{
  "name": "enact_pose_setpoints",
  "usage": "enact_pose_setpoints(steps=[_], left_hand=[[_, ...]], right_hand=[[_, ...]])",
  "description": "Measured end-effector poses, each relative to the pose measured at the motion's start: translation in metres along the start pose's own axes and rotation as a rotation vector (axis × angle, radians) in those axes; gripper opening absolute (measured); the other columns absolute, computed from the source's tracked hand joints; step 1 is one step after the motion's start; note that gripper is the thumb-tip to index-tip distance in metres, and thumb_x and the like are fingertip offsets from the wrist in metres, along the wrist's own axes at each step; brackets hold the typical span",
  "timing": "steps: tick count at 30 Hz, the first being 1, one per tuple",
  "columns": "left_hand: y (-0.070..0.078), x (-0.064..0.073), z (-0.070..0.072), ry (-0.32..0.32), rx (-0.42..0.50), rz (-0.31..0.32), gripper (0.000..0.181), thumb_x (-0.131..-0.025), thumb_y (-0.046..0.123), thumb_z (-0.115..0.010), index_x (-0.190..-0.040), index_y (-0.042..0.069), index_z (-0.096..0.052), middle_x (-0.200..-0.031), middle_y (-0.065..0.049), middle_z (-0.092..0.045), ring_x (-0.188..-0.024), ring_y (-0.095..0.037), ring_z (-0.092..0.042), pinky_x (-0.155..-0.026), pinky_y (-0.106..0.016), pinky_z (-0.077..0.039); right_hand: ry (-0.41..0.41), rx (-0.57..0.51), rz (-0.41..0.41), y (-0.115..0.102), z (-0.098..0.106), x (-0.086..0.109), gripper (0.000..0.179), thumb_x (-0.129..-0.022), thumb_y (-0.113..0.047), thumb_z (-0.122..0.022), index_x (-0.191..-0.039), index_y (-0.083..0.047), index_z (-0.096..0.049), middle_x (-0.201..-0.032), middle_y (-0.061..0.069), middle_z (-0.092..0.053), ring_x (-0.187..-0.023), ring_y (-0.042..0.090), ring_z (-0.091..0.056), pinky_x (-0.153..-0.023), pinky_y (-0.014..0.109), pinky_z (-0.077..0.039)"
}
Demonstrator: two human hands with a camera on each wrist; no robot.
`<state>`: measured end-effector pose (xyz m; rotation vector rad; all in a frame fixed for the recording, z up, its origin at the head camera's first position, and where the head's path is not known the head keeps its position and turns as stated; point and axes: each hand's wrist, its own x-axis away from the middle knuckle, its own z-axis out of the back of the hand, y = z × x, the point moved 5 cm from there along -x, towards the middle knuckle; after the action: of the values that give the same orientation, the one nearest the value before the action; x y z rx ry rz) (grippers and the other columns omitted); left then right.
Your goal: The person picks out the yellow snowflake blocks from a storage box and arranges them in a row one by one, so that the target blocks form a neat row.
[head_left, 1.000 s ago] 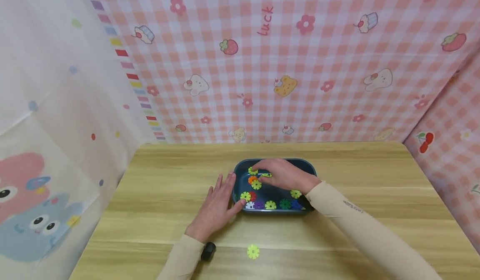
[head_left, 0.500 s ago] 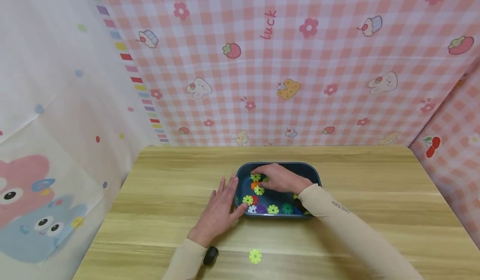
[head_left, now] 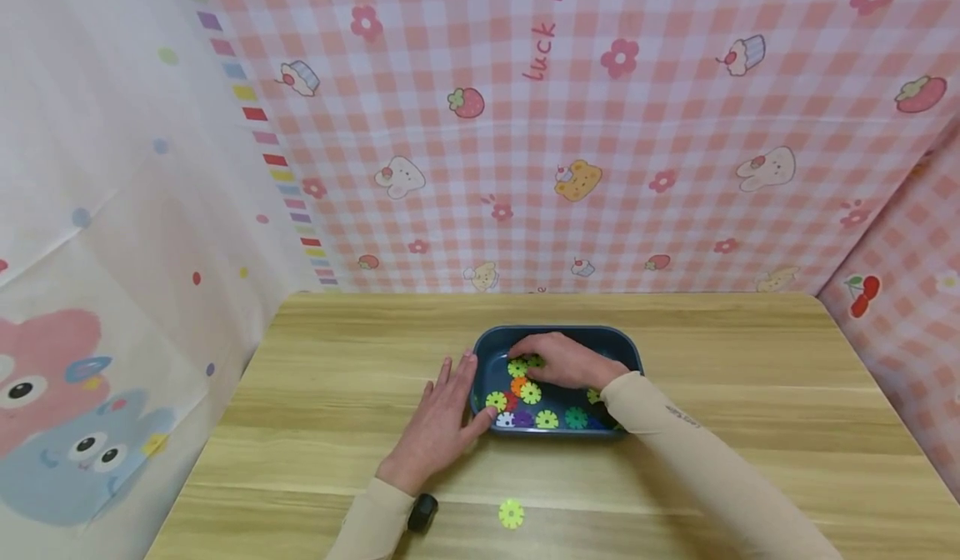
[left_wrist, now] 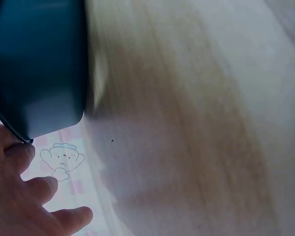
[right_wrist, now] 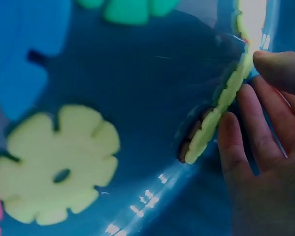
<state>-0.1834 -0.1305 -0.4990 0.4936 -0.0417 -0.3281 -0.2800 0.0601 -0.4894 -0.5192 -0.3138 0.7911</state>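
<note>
A dark blue tray (head_left: 633, 345) holds several small notched plastic discs. My left hand (head_left: 433, 439) lies along the tray's left side, fingers extended; in the left wrist view its fingers (left_wrist: 42, 189) are spread beside the tray wall (left_wrist: 44, 64). Inside the tray, my right hand (head_left: 572, 362) touches several yellow discs (head_left: 517, 368). In the right wrist view the fingers (right_wrist: 258, 123) lie fairly straight against a line of yellow discs (right_wrist: 204, 135), with the thumb near the upper end. An orange disc (head_left: 519, 386) and another yellow disc (head_left: 530, 393) lie just in front.
Along the tray's front wall lie white (head_left: 506, 419), purple (head_left: 523, 419), yellow (head_left: 547, 419) and green (head_left: 576, 417) discs. One loose yellow disc (head_left: 512, 513) sits on the wooden table (head_left: 315, 427) nearer me. A pink checked cloth (head_left: 525, 143) hangs behind.
The yellow and orange discs by my right hand have slid toward the front and slightly right in the tray. My left hand has kept its place at the tray's side.
</note>
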Motion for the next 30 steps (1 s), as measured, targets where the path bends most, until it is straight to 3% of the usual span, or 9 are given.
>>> enact_pose_setpoints(steps=[4,13,26,30], left_hand=[[0.0,0.0,0.001,0.004,-0.001,-0.003,0.084,-0.104,0.053,-0.055,-0.166,0.009,-0.02,-0.172,-0.006,-0.017,-0.158,-0.037,-0.013,-0.12,-0.066,-0.022],[-0.001,-0.001,-0.001,-0.005,0.0,0.004,0.085,-0.104,0.054,-0.055,-0.166,0.009,-0.019,-0.173,-0.006,-0.017,-0.157,-0.038,-0.014,-0.12,-0.066,-0.023],[0.001,0.001,0.0,-0.021,-0.011,0.007,0.086,-0.104,0.058,-0.05,-0.167,0.011,-0.016,-0.173,-0.005,-0.013,-0.158,-0.037,-0.011,-0.121,-0.065,-0.02],[0.001,0.001,0.0,-0.015,-0.006,0.009,0.085,-0.104,0.057,-0.051,-0.167,0.01,-0.017,-0.173,-0.006,-0.014,-0.158,-0.037,-0.011,-0.122,-0.064,-0.02]], right_hand=[[0.006,0.053,0.058,0.002,-0.003,-0.003,0.035,-0.098,-0.003,-0.068,-0.134,-0.003,-0.069,-0.135,0.01,-0.068,-0.129,0.028,-0.06,-0.111,0.047,-0.046],[-0.007,0.109,0.094,-0.001,-0.006,-0.002,0.033,-0.097,-0.007,-0.073,-0.129,-0.007,-0.073,-0.129,0.007,-0.068,-0.122,0.024,-0.062,-0.108,0.043,-0.049],[-0.007,0.282,0.008,-0.007,-0.002,0.003,0.035,-0.092,-0.028,-0.079,-0.122,-0.01,-0.076,-0.121,0.006,-0.065,-0.105,0.019,-0.062,-0.101,0.038,-0.054],[0.006,0.239,-0.01,-0.007,0.007,0.007,0.035,-0.094,-0.026,-0.076,-0.125,-0.01,-0.075,-0.125,0.006,-0.065,-0.108,0.02,-0.064,-0.1,0.039,-0.054]])
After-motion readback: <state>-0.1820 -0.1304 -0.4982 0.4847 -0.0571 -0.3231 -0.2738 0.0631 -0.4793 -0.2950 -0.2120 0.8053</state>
